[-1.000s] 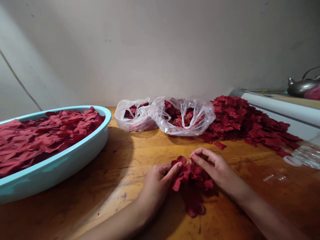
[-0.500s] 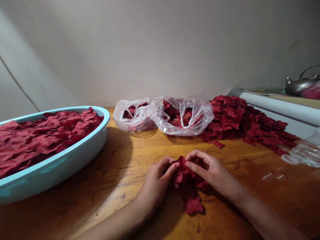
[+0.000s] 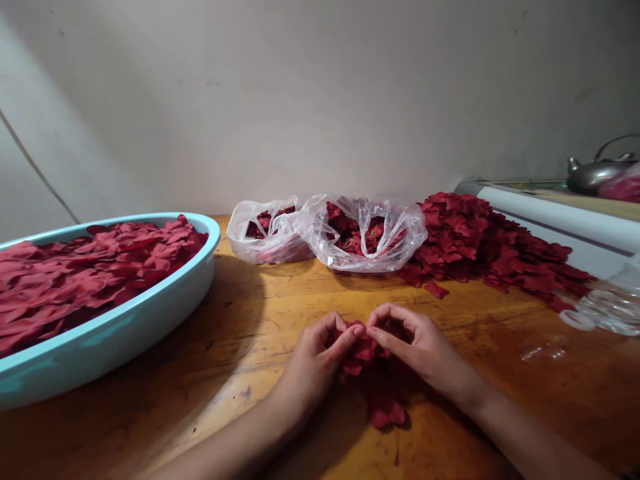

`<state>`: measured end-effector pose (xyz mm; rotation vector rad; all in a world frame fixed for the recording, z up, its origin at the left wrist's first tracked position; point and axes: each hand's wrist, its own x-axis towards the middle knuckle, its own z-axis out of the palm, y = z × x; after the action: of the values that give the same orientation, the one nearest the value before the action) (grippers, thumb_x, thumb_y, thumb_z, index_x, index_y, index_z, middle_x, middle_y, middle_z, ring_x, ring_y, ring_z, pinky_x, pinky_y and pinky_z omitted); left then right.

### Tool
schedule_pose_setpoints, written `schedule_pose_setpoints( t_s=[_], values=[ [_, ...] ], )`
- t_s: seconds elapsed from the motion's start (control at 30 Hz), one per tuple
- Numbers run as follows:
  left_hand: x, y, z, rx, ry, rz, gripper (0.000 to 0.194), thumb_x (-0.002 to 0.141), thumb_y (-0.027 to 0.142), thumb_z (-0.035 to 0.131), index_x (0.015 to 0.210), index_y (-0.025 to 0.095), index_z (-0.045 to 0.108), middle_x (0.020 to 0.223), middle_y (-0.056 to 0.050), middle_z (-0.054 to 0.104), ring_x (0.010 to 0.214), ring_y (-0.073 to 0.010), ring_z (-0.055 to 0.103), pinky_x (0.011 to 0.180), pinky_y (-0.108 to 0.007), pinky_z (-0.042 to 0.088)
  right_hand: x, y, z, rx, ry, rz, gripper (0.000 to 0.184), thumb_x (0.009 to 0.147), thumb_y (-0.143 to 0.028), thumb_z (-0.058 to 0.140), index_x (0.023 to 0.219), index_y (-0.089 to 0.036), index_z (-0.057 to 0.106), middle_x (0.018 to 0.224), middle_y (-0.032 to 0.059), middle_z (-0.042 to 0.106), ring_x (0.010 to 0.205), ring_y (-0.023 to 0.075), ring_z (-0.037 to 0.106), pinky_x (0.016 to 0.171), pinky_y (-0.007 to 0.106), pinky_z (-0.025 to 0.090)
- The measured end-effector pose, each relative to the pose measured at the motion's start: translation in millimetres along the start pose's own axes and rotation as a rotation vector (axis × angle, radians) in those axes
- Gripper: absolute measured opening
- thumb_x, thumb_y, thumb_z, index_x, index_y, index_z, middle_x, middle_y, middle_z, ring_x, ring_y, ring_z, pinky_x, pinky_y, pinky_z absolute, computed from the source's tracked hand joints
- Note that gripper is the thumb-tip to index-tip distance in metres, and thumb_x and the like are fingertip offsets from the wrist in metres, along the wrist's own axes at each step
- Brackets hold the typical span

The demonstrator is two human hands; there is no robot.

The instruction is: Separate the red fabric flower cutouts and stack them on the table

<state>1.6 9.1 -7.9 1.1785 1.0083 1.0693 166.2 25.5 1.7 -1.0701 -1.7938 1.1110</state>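
Low over the wooden table, my left hand is closed, thumb and fingers pinching a small bunch of red artificial petals. My right hand meets it from the other side, thumb and forefinger pinched together at the bunch's top edge. Its other fingers curl inward, and the exact bit of petal between its fingertips is hidden. Below the hands, a red flower-shaped petal piece rests on the table, partly in shadow.
A light-blue basin full of red petals stands at left. Two clear plastic bags, one left and one right, hold more at the back. A petal heap, a clear plastic bottle and a metal kettle are at right.
My right hand has shifted slightly left, closer to my left thumb. The petal that stood up between the fingertips now sits lower and is mostly covered.
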Motion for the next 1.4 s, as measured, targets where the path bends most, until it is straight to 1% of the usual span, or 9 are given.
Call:
schedule_pose_setpoints(
  t_s=[0.27,0.5,0.6,0.73,0.87,0.97,1.07,1.23,1.4],
  values=[
    [-1,4,-1.6,0.022,0.121,0.033,0.033,0.077,0.047,0.057,0.07,0.018,0.045,0.055,0.007,0.048,0.045,-0.0061,0.039,0.044,-0.017,0.031,4,3,-20,0.026,0.364,0.002,0.024,0.08,-0.044,0.058,0.087,-0.02,0.056,0.081,0.0005,0.058,0.075,0.0154,0.055,0.064,0.024,0.044],
    [2,-1,-6.6,0.277,0.135,0.116,0.024,0.087,0.038,0.045,0.08,0.017,0.053,0.065,0.003,0.052,0.06,-0.0118,0.048,0.057,-0.022,0.04,2,1,-16,-0.094,0.29,-0.023,0.017,0.081,-0.036,0.058,0.089,-0.021,0.052,0.075,-0.0019,0.049,0.068,0.0131,0.048,0.062,0.025,0.04],
    [1,1,-7.5,0.39,0.158,0.178,0.022,0.09,0.031,0.041,0.094,0.017,0.057,0.083,-0.002,0.062,0.076,-0.0154,0.056,0.072,-0.025,0.043,1,-1,-14,-0.089,0.315,-0.023,0.017,0.082,-0.035,0.057,0.092,-0.022,0.051,0.078,-0.0018,0.048,0.071,0.0132,0.049,0.064,0.024,0.04],
    [-2,4,-7.1,0.445,0.198,0.21,0.03,0.086,0.024,0.048,0.114,0.017,0.056,0.103,-0.005,0.066,0.093,-0.0176,0.059,0.085,-0.026,0.041,1,0,-15,-0.097,0.331,-0.035,0.017,0.083,-0.036,0.056,0.091,-0.022,0.052,0.083,-0.0006,0.05,0.075,0.0145,0.051,0.068,0.026,0.041],
    [-1,5,-7.4,0.401,0.194,0.141,0.019,0.082,0.029,0.055,0.086,0.015,0.067,0.087,-0.005,0.07,0.08,-0.0185,0.062,0.073,-0.025,0.045,-1,-2,-12,-0.127,0.282,-0.044,0.018,0.083,-0.038,0.055,0.092,-0.022,0.054,0.083,-0.0004,0.054,0.078,0.0151,0.054,0.071,0.026,0.043],
    [0,4,-7.0,0.355,0.185,0.089,0.02,0.078,0.034,0.06,0.072,0.014,0.064,0.07,-0.003,0.067,0.067,-0.0167,0.059,0.062,-0.024,0.043,-2,-4,-7,-0.169,0.145,-0.042,0.024,0.08,-0.04,0.06,0.095,-0.022,0.057,0.089,0.001,0.06,0.079,0.0157,0.056,0.072,0.026,0.045],
    [1,2,-5.7,0.326,0.188,0.084,0.023,0.073,0.036,0.064,0.064,0.015,0.057,0.062,0.0,0.062,0.06,-0.0142,0.055,0.057,-0.022,0.04,-1,0,-3,-0.166,0.057,0.007,0.022,0.077,-0.036,0.063,0.093,-0.021,0.06,0.08,0.0007,0.063,0.068,0.015,0.057,0.061,0.026,0.046],
    [2,2,-6.4,0.365,0.239,0.112,0.03,0.08,0.044,0.052,0.066,0.018,0.054,0.063,0.001,0.057,0.062,-0.0151,0.053,0.061,-0.025,0.042,4,14,-10,-0.147,0.166,0.049,0.027,0.074,-0.039,0.063,0.094,-0.021,0.057,0.079,0.0011,0.06,0.058,0.0132,0.049,0.054,0.026,0.042],
    [5,5,-15.4,0.706,0.235,0.181,0.039,0.085,0.048,0.042,0.072,0.019,0.065,0.084,-0.006,0.058,0.092,-0.0244,0.053,0.087,-0.04,0.041,9,18,-19,-0.31,0.394,-0.072,0.032,0.075,-0.042,0.062,0.099,-0.023,0.057,0.09,0.0035,0.057,0.075,0.0175,0.049,0.074,0.032,0.042]
  ],
)
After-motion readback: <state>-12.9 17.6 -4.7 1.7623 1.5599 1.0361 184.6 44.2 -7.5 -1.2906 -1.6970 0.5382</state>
